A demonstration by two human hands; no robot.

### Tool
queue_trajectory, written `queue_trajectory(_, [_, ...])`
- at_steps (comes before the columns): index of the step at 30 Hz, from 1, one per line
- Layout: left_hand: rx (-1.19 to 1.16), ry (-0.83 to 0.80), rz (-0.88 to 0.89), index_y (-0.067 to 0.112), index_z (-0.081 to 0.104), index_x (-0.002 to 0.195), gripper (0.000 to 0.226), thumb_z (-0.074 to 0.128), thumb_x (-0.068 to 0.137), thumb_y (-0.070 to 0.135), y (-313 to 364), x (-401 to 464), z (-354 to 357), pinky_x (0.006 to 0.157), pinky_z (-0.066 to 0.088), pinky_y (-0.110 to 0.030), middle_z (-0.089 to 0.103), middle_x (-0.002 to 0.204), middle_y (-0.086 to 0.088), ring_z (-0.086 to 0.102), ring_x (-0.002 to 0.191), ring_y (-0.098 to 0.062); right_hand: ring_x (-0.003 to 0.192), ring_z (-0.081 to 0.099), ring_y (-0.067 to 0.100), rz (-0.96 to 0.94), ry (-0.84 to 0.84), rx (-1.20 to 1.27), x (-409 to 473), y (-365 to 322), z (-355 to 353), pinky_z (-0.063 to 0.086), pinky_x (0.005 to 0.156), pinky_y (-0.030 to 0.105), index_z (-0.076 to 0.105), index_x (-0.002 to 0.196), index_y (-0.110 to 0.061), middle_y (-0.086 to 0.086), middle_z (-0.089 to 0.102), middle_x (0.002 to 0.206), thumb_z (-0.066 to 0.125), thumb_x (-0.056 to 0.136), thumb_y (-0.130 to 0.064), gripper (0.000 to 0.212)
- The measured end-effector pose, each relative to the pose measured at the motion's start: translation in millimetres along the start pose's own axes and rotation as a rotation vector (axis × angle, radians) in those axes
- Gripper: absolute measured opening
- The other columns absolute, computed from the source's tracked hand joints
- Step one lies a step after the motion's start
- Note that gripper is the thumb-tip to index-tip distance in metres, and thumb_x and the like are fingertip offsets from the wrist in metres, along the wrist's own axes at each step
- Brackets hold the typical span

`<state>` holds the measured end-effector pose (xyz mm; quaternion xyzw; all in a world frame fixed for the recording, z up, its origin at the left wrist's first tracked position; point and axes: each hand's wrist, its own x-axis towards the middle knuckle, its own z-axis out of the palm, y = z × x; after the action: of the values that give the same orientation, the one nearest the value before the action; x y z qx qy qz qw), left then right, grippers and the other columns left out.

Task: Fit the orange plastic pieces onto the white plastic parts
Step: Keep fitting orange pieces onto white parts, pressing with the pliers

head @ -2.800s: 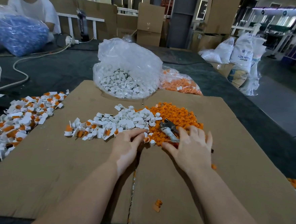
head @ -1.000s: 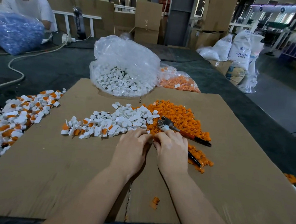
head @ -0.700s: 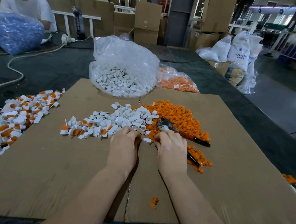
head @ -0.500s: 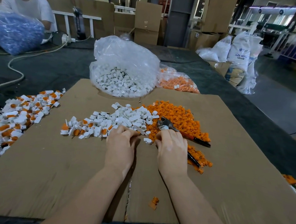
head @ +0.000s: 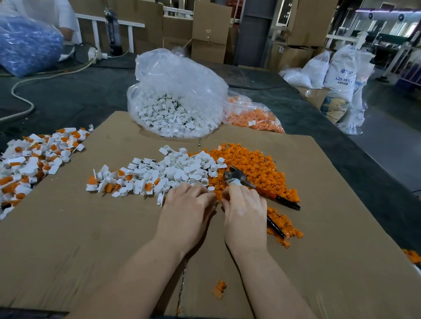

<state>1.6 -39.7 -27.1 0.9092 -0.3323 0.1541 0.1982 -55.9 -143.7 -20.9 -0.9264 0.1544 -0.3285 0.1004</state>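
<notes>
— Both hands met at the seam of the two loose heaps, did they not?

— Yes. The left hand (head: pixel 188 207) lay knuckles up at the near edge of the white plastic parts (head: pixel 179 168), and the right hand (head: pixel 244 207) sat just beside it at the near edge of the orange plastic pieces (head: pixel 251 166). Fingers on both were curled down toward each other, fingertips almost touching.

— Holding what?

— I could not tell. The backs of the hands hid whatever was between the fingertips; I judged a white part and an orange piece were being pressed together there, but that was a guess.

— Why were the heaps set like that?

— Probably so each hand could draw from its own side. The heaps touched in the middle of the cardboard sheet (head: pixel 73 249) on the tabletop (head: pixel 72 95), within easy reach.

— And the finished ones?

— White parts showing orange lay at the left end of the white heap, and a larger assembled pile (head: pixel 24 166) sat further left, off the cardboard's edge.

— The pliers?

— The pliers (head: pixel 259 187) rested on the orange heap beside the right hand, untouched. Refill bags stood behind: a bag of white parts (head: pixel 176 99), a bag of orange pieces (head: pixel 252 115).
</notes>
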Motion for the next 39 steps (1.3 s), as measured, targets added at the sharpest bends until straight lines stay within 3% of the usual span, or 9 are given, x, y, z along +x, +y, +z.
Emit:
queue_trajectory(5, [-0.172,-0.047,-0.018,0.018,0.058,0.11,0.021,0.052,0.093,0.03,-1,1,0,0.081,0.036,-0.024,0.057,0.112,0.004,0.046,0.1,-0.015,0.07,0.054,0.026,-0.006,0.01,0.027,-1,0,1,0.042,0.062,0.038,0.059,0.08,-0.008,0.006,0.06,0.077,0.072,0.077,-0.006,0.013])
queue_trajectory(10, [-0.257,-0.037,-0.044,0.016,0.056,0.1,0.01,0.054,0.092,0.022,0,0,-3,0.076,0.039,-0.026,0.058,0.1,0.003,0.05,0.093,-0.015,0.073,0.053,0.026,-0.009,-0.015,0.067,-1,1,3,0.04,0.067,0.037,0.057,0.085,-0.008,0.006,0.06,0.08,0.061,0.087,-0.009,0.005])
queue_trajectory(15, [-0.246,-0.022,-0.03,0.018,0.05,0.132,0.038,0.052,0.094,0.018,-2,-1,-1,0.082,0.036,-0.017,0.051,0.119,0.003,0.049,0.107,-0.013,0.08,0.055,0.026,-0.007,-0.031,0.063,-1,1,2,0.04,0.072,0.037,0.06,0.091,-0.008,0.007,0.063,0.089,0.061,0.088,-0.014,0.007])
queue_trajectory(18, [-0.228,-0.034,-0.009,0.016,0.045,0.137,0.045,0.053,0.092,0.011,-3,-1,1,0.088,0.041,-0.017,0.046,0.12,0.002,0.049,0.108,-0.012,0.083,0.055,0.025,-0.019,-0.063,0.071,-1,1,1,0.04,0.074,0.037,0.06,0.092,-0.008,0.006,0.062,0.09,0.059,0.09,-0.016,0.008])
queue_trajectory(26, [-0.319,0.03,-0.078,0.016,0.053,0.115,0.024,0.055,0.091,0.017,-1,-1,-2,0.074,0.044,-0.026,0.048,0.112,0.0,0.054,0.093,-0.017,0.081,0.055,0.025,-0.043,-0.051,0.072,-1,1,1,0.04,0.071,0.037,0.061,0.09,-0.008,0.006,0.062,0.089,0.062,0.087,-0.014,0.007])
queue_trajectory(32, [-0.358,0.055,-0.122,0.015,0.054,0.111,0.024,0.06,0.088,0.02,-1,0,-3,0.069,0.029,-0.013,0.048,0.104,0.005,0.05,0.09,-0.012,0.077,0.056,0.025,-0.056,-0.033,0.062,-1,1,1,0.041,0.067,0.036,0.062,0.087,-0.008,0.006,0.062,0.085,0.065,0.085,-0.012,0.006])
queue_trajectory(36, [-0.407,0.084,-0.145,0.014,0.057,0.101,0.018,0.054,0.091,0.029,0,0,-6,0.07,0.03,-0.014,0.051,0.095,0.006,0.047,0.086,-0.008,0.075,0.056,0.025,-0.064,-0.026,0.063,-1,1,0,0.043,0.066,0.038,0.062,0.085,-0.008,0.006,0.062,0.084,0.065,0.085,-0.011,0.005])
queue_trajectory(39, [-0.444,0.115,-0.163,0.012,0.06,0.099,0.015,0.049,0.094,0.022,1,0,-9,0.07,0.029,-0.013,0.051,0.092,0.007,0.048,0.085,-0.009,0.079,0.055,0.024,-0.061,-0.058,0.061,-1,1,1,0.042,0.069,0.037,0.062,0.089,-0.009,0.006,0.062,0.087,0.062,0.088,-0.014,0.006])
